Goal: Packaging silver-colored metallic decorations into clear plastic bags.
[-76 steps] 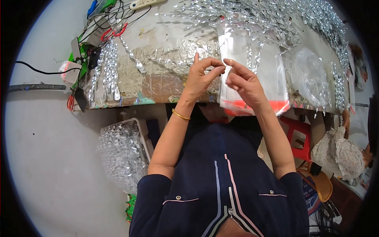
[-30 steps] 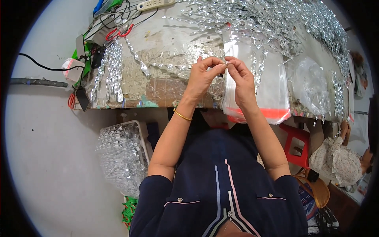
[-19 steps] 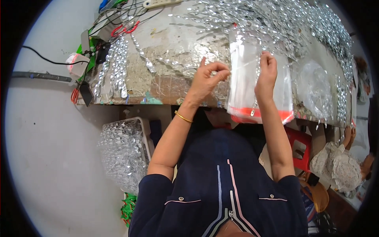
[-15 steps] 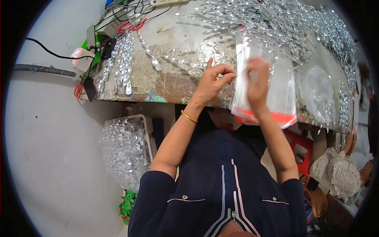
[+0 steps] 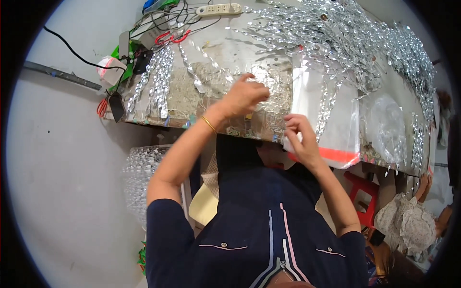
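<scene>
My left hand (image 5: 246, 97) hovers over the middle of the worktable, its fingers bent and smeared by motion. A silver strand of shiny leaf-shaped pieces (image 5: 211, 60) runs up to its back edge; whether the fingers hold it I cannot make out. My right hand (image 5: 303, 144) is curled at the near left corner of a stack of clear plastic bags (image 5: 345, 122) with a red band along the near edge, thumb and fingers closed on the top bag. More silver strands (image 5: 328, 108) lie lengthwise on or inside that bag; which, I cannot tell.
A large heap of silver strands (image 5: 336, 36) covers the back right. Left are hanging strands (image 5: 161, 77), red-handled scissors (image 5: 102, 107), cables and a power strip (image 5: 218, 9). A crumpled clear bag (image 5: 386, 117) lies right. Below stand a filled bin (image 5: 139, 177) and a red stool (image 5: 362, 197); another person (image 5: 408, 218) sits right.
My left hand has moved left, away from the bags. My right hand has come down to the bag's near left corner. One loose strand now slants differently, up to my left hand.
</scene>
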Action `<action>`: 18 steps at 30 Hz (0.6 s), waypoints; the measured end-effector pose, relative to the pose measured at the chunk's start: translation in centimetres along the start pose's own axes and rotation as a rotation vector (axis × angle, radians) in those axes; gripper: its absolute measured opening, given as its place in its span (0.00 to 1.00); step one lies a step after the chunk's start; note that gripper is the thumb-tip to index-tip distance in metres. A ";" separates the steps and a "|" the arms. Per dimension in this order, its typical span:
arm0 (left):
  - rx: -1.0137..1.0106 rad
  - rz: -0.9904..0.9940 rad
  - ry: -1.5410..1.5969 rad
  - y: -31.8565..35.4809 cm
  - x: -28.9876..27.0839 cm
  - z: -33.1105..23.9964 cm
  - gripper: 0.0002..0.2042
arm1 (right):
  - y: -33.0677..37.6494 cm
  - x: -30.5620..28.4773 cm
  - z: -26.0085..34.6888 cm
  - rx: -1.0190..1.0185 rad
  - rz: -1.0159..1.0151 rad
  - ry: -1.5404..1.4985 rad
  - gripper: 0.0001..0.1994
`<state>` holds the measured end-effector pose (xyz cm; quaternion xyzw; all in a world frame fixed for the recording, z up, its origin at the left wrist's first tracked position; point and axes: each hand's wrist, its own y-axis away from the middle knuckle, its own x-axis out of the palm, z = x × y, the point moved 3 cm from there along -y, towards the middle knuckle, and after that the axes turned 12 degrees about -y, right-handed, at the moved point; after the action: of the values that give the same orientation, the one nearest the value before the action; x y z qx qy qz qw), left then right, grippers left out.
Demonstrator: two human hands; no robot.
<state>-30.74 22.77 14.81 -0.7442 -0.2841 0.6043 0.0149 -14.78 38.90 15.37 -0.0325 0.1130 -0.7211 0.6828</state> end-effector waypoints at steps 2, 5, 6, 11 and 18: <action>0.075 0.096 -0.154 -0.5 0.0 3.2 0.04 | 0.8 0.5 -0.6 0.064 -0.017 -0.077 0.05; 0.013 0.267 -0.208 1.1 -0.2 8.9 0.02 | 1.3 0.3 0.9 0.029 0.035 0.036 0.05; -0.068 0.254 -0.165 2.6 -0.7 10.6 0.02 | 1.5 -0.1 1.5 -0.030 0.059 0.152 0.06; -0.228 0.153 -0.203 10.4 -3.7 14.6 0.05 | 4.9 -8.3 0.6 0.055 -0.256 0.327 0.07; -0.368 0.189 -0.255 14.8 -8.1 12.7 0.05 | 4.5 -16.5 -1.5 0.233 -0.615 0.299 0.07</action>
<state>-37.12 2.71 13.16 -0.6755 -0.3182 0.6300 -0.2136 -9.65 55.26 14.72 0.1188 0.1137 -0.8975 0.4092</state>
